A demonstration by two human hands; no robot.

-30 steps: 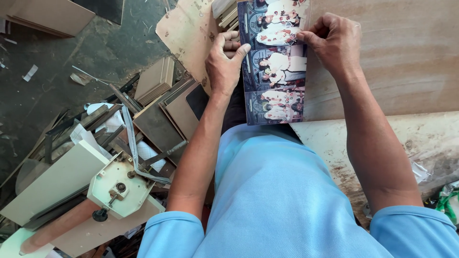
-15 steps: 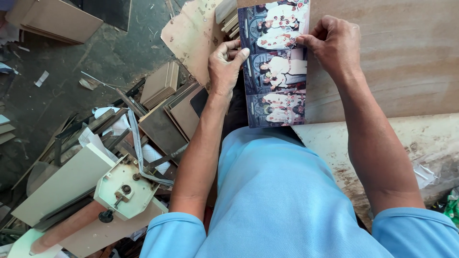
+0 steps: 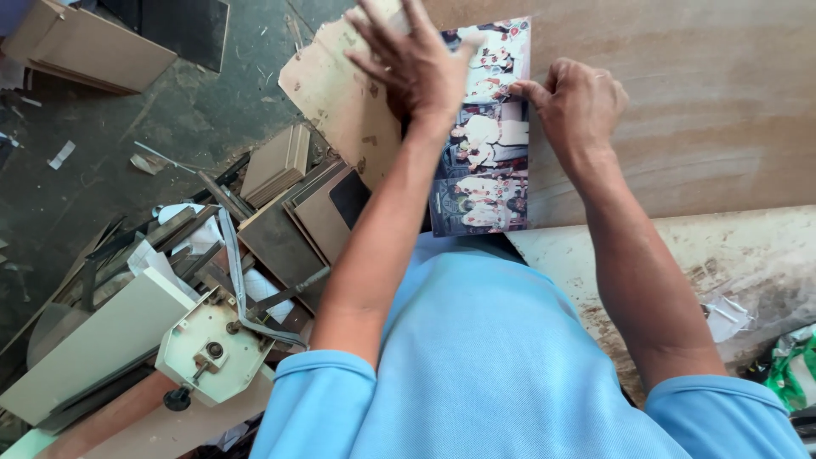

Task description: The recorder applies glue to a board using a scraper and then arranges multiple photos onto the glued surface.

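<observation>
Our left hand point(image 3: 416, 64) lies open, fingers spread, across the glossy printed group photograph point(image 3: 483, 144) on the brown wooden board point(image 3: 697, 110); our right hand point(image 3: 578, 106) pinches the photograph's right edge.

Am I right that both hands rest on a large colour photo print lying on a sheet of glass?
Not quite: the head view shows the photo print lying on a brown wooden board, not glass. The rest holds: the left hand is spread on its left side and the right hand presses its right edge.

A brown cardboard box point(image 3: 81, 47) lies on the floor, upper left.
</observation>
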